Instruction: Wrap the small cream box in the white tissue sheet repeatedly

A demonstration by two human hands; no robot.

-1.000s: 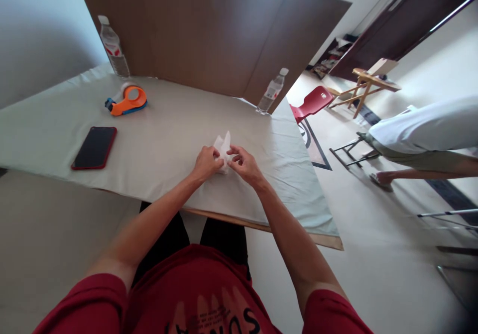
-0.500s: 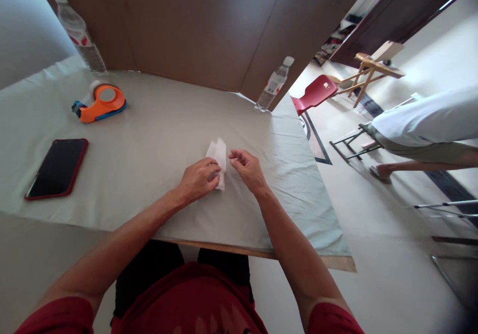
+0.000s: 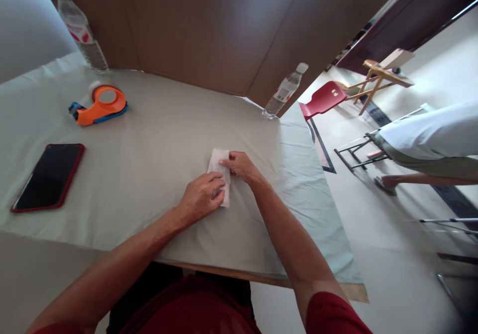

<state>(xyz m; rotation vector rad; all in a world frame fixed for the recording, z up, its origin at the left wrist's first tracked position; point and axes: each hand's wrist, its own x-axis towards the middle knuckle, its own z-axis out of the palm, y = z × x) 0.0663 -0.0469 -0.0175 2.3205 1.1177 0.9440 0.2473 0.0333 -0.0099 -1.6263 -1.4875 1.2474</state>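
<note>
One bottle [image 3: 84, 35] and a second bottle [image 3: 284, 92] stand beside a brown panel [image 3: 197, 35] at the counter's [image 3: 160, 135] far edge; tape dispenser [image 3: 101, 106] and phone [image 3: 48, 177] lie leftward. White, flat, creased tissue [image 3: 216, 163] lies toward the near edge, long axis near-to-far. Right hand [image 3: 239, 166]: grip pinching tissue. Left hand [image 3: 203, 192]: curled over it, grip indeterminable.

Lit softly and a little dimly across the counter [image 3: 149, 169], brighter toward the right, with a pale sheen on the brown board [image 3: 209, 30] and a bluish glow on the wall [image 3: 26, 20] at upper left. Shaded only faintly beneath the hands [image 3: 200, 193], and washed pale with little detail on the white paper [image 3: 215, 161]. Stretched and tilted by wide-angle distortion toward the right edge, fading into blur and darkness at the lower right corner.
</note>
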